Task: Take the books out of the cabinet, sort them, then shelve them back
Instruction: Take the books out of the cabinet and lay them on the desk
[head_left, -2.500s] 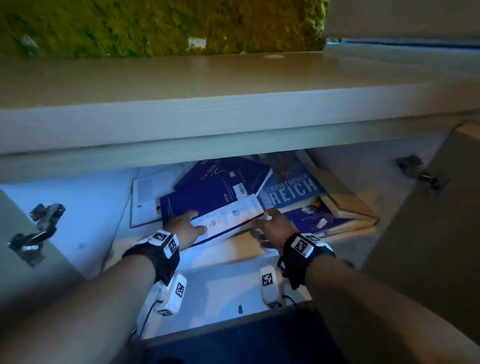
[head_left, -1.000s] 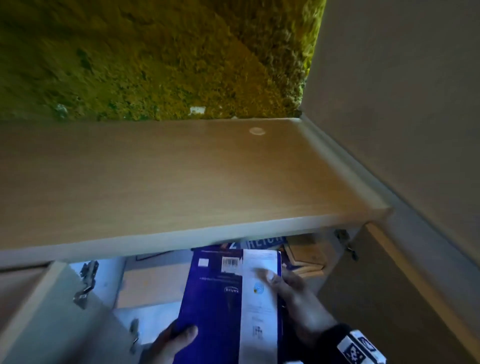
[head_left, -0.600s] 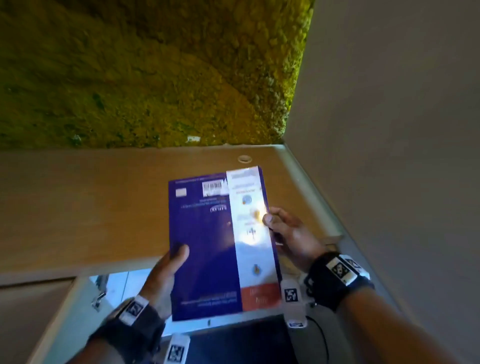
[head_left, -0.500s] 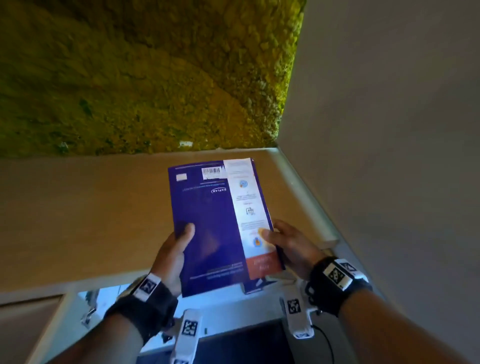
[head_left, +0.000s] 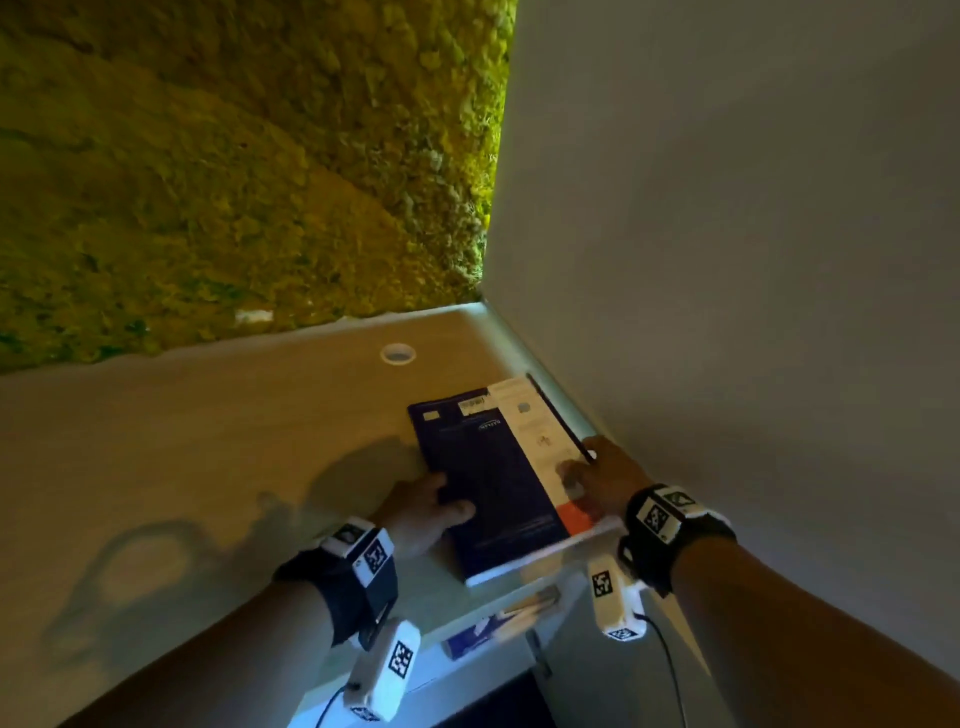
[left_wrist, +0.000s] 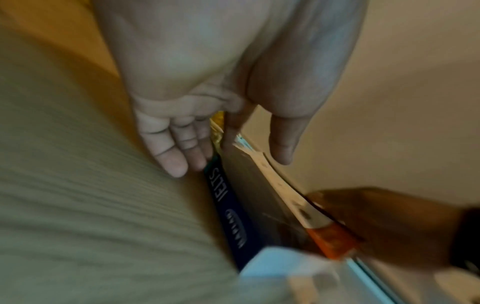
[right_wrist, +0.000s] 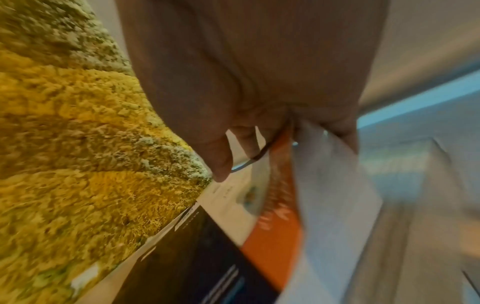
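A dark blue book (head_left: 493, 483) with a white and orange strip down its right side lies face down, low on the wooden cabinet top (head_left: 208, 441), close to the right wall. Its near end juts past the top's front edge. My left hand (head_left: 423, 506) grips the spine side, thumb on the cover and fingers below (left_wrist: 182, 152). My right hand (head_left: 602, 478) holds the opposite edge with its thumb on the white strip (right_wrist: 259, 185). The spine (left_wrist: 226, 205) reads IELTS. Whether the book rests fully on the top is unclear through the blur.
More books (head_left: 498, 623) show inside the open cabinet below the front edge. A green moss wall (head_left: 234, 156) backs the top and a grey wall (head_left: 727, 260) closes its right side. A round cable hole (head_left: 397, 354) sits behind the book.
Both hands drew the blue book out of the cabinet, raised it above the top, then lowered it toward the top's right end by the wall.
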